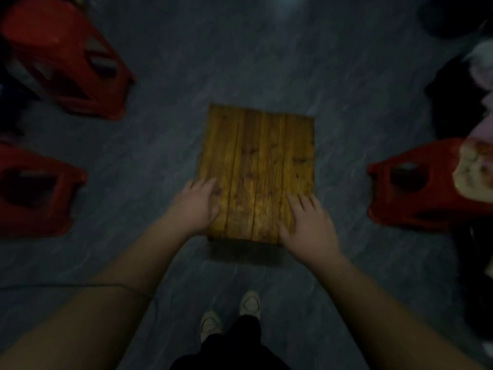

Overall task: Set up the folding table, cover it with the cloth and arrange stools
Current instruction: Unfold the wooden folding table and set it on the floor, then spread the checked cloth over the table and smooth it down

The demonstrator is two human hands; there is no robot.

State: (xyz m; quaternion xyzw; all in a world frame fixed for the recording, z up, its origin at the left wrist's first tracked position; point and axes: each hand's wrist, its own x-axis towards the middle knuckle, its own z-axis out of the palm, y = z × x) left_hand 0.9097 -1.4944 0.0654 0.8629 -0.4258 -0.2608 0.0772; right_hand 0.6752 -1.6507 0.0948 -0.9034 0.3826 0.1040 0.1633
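A small wooden folding table [260,161] with a plank top stands in the middle of the grey floor. My left hand [196,206] rests on its near left corner, fingers spread over the edge. My right hand [306,224] lies flat on the near right corner. Three red plastic stools surround it: one at the far left [61,54], one at the left [34,190], one at the right [416,188]. A folded light cloth [472,172] with a faint pattern lies on the right stool. The scene is dim and blurred.
My two light shoes [229,313] stand on the floor just behind the table. Dark clothes and pale fabric [477,76] are piled at the far right. A thin cord [80,285] runs across my left forearm.
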